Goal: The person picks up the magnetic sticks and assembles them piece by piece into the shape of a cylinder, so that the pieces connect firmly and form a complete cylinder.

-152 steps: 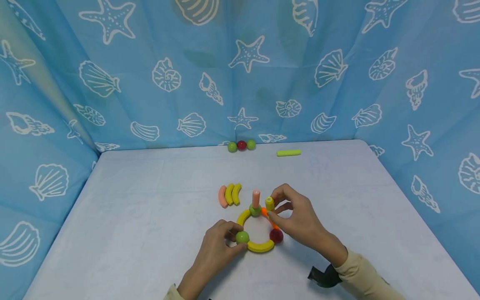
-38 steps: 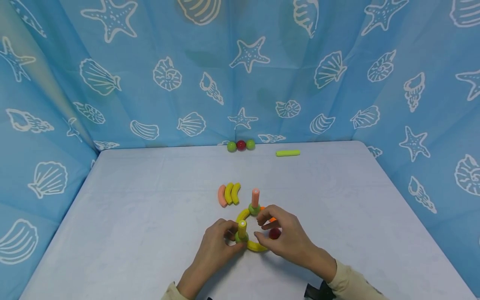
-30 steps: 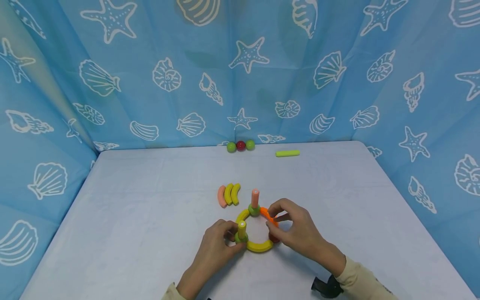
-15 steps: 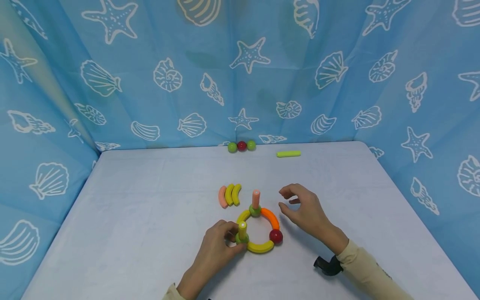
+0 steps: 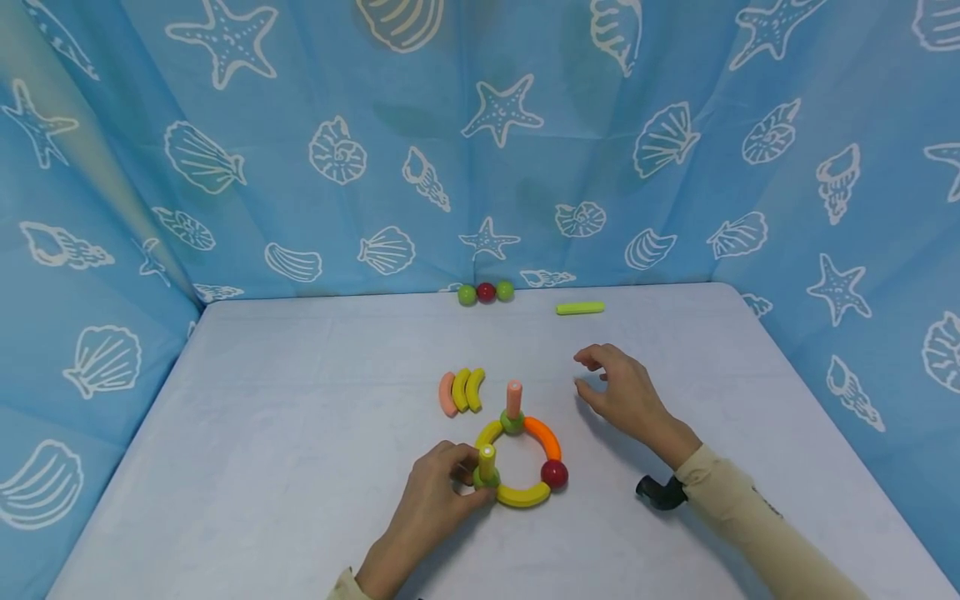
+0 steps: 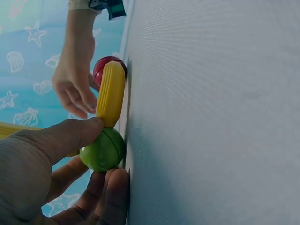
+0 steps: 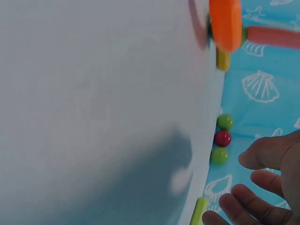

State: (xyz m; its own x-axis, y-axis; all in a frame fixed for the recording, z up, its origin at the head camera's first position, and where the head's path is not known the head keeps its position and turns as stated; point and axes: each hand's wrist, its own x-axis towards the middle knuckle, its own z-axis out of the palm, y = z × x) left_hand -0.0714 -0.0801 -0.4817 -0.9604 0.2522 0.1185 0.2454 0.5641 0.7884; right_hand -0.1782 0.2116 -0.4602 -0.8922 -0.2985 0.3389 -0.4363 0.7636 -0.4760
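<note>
A ring of toy pieces lies on the table: yellow curved pieces (image 5: 523, 497), an orange curved piece (image 5: 543, 437), a red ball (image 5: 554, 474) and two green balls. From the far green ball (image 5: 513, 423) a pink stick (image 5: 513, 399) stands upright. My left hand (image 5: 435, 492) grips the near-left green ball (image 6: 104, 150) between thumb and fingers, and a yellow stick (image 5: 487, 462) stands up from that ball. To the right of the ring, my right hand (image 5: 626, 396) hovers above the table with fingers parted, holding nothing.
Beyond the ring lie a pink curved piece (image 5: 447, 394) and two yellow ones (image 5: 467, 390), side by side. At the table's back edge sit two green balls and a red ball (image 5: 486, 292), with a lime stick (image 5: 580, 308) to their right. A patterned blue curtain (image 5: 420, 150) surrounds the table.
The yellow stick once pinched by my right hand now stands in the near-left green ball. My right hand has since drawn away rightward and farther back. My left hand keeps its place.
</note>
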